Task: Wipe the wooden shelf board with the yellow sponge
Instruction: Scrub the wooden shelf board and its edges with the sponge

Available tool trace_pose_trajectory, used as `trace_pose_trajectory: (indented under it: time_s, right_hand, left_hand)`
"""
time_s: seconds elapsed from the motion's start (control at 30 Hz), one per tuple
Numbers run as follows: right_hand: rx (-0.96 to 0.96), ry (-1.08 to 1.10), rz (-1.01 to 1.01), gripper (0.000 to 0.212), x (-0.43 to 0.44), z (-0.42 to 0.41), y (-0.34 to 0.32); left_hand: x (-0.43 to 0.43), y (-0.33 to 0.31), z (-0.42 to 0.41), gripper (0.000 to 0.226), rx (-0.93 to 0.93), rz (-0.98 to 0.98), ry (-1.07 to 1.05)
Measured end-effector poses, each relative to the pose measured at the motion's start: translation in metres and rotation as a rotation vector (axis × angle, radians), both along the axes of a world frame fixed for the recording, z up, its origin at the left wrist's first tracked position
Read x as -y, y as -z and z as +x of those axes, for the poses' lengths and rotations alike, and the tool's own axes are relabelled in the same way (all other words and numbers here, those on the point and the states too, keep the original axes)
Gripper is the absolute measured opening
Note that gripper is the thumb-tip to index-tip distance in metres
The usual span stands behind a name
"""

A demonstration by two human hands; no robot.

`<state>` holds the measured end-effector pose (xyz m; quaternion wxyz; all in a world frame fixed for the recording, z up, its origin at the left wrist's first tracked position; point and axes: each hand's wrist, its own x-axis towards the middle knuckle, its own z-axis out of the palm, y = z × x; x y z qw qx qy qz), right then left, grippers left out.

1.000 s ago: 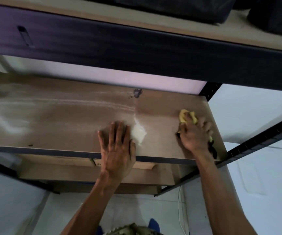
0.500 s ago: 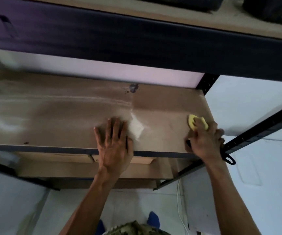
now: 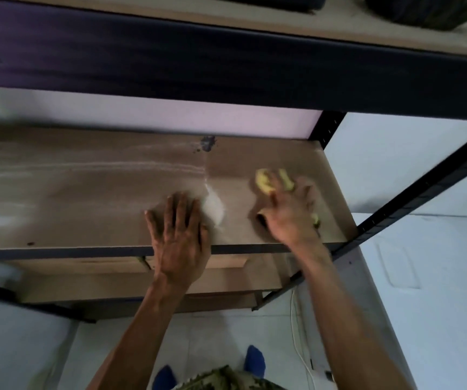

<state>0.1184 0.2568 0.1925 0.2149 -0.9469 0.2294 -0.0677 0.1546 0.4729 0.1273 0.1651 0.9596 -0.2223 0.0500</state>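
Note:
The wooden shelf board point(image 3: 86, 198) runs across the middle of the view, streaked with pale dust and a white pile beside my left hand. My right hand point(image 3: 291, 212) presses the yellow sponge point(image 3: 266, 181) flat on the board's right part; the sponge shows past my fingertips and is blurred. My left hand point(image 3: 179, 237) lies flat on the board near its front edge, fingers spread, holding nothing.
A dark beam of the upper shelf point(image 3: 226, 66) overhangs the board. A black metal rail point(image 3: 423, 190) runs diagonally at the right. A dark stain point(image 3: 207, 143) marks the board's back edge. Lower wooden boards point(image 3: 86, 280) and a white cable point(image 3: 297, 347) sit below.
My right hand has swept the sponge from the board's right front corner leftward and away from me, toward the middle. My left hand has stayed in place.

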Motion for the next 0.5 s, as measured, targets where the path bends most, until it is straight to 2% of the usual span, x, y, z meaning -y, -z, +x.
trace_pose_trajectory:
  time_s: [0.1,0.17,0.23,0.4,0.5]
  right_hand:
    - [-0.089,0.213,-0.148,0.061,0.051,-0.018,0.002]
    - [-0.127,0.283,-0.190,0.055,0.047,-0.020,0.012]
    - [-0.132,0.164,-0.209,0.054,0.015,-0.010,0.022]
    - [-0.032,-0.324,-0.160,0.052,-0.061,0.013,0.026]
    - [0.026,-0.325,-0.034,0.057,-0.032,0.019,0.019]
  left_hand:
    - [0.001,-0.005,-0.001,0.064,-0.024,0.001,-0.014]
    - [0.001,-0.006,-0.002,0.065,-0.035,0.029,-0.013]
    - [0.001,-0.007,-0.003,0.066,-0.037,0.035,-0.019]
    - [0.001,-0.008,-0.001,0.066,-0.019,0.068,-0.028]
    - [0.000,-0.005,-0.002,0.064,-0.019,0.040,-0.026]
